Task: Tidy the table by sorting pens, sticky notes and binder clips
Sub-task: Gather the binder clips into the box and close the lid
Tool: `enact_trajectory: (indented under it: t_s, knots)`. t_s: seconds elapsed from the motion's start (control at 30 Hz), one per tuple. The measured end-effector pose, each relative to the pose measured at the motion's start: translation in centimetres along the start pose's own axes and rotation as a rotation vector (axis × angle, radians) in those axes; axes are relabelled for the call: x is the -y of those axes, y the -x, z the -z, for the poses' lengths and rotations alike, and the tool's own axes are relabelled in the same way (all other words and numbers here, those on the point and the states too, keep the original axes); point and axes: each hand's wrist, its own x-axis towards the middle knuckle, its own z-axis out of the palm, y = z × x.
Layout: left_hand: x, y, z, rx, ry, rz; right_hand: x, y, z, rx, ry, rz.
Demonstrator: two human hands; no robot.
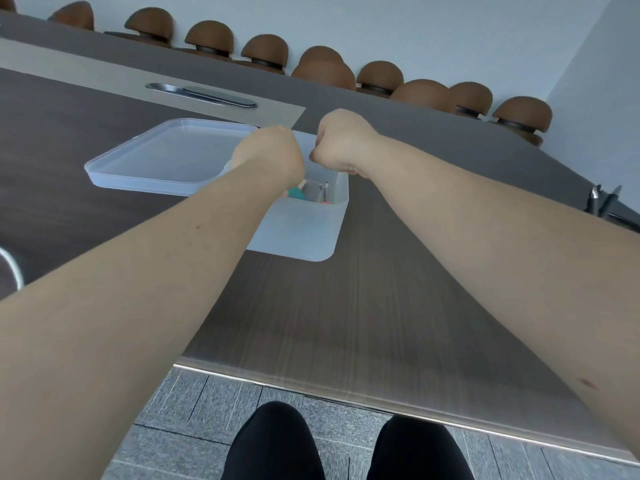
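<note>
Head view: left hand point(268, 150) and right hand point(341, 140) both fisted above bin point(304, 230), contents unseen.

Translucent box point(304, 233) on table, stationery inside, lid point(162, 157) beside

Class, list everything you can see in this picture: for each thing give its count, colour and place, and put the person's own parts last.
Table: one, dark wood grain, fills the middle.
Storage box: one, clear plastic, table centre, under both hands.
Box lid: one, clear, lying flat left of the box.
Box contents: small teal and pink items, too hidden to count.
Chairs: about eleven, brown, along the far side.
Cable hatch: one, grey metal, far left.
Left hand: closed, over the box.
Right hand: closed, over the box.
Legs: two, black, bottom.
</note>
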Motion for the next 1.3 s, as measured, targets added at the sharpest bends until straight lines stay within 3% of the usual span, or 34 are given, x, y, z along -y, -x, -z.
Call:
enact_trajectory:
  t_s: [0.13, 0.3, 0.43, 0.5, 0.63, 0.9, 1.13, 1.3]
  knots:
    - [1.3, 0.0, 0.4, -0.041, -0.005, 0.023, -1.4, 0.1, -0.3, -0.049, -0.036, -0.036]
    - [3.6, -0.1, 1.4, -0.148, 0.141, 0.054, -2.5, 0.8, -1.2, 0.048, -0.222, -0.165]
    - [6.0, 2.1, 1.4, -0.469, 0.326, 0.13, -2.7, 0.8, -2.0, 0.087, -0.341, -0.231]
    - [7.3, 3.8, 1.0, -0.548, 0.386, 0.219, -2.8, 0.6, -2.2, 0.083, -0.366, -0.235]
    - [8.6, 5.7, 0.1, -0.503, 0.258, 0.32, -2.8, 0.5, -2.2, 0.091, -0.417, -0.234]
    - [8.3, 5.5, -0.1, -0.309, 0.184, 0.296, -3.3, 0.5, -1.7, 0.159, -0.4, -0.197]
    - [7.9, 6.2, -1.2, -0.455, 0.274, 0.241, -3.4, 0.6, -1.8, 0.151, -0.371, -0.183]
    - [7.4, 6.4, -0.9, -0.734, 0.243, 0.079, -3.8, 0.7, -1.8, 0.142, -0.373, -0.173]
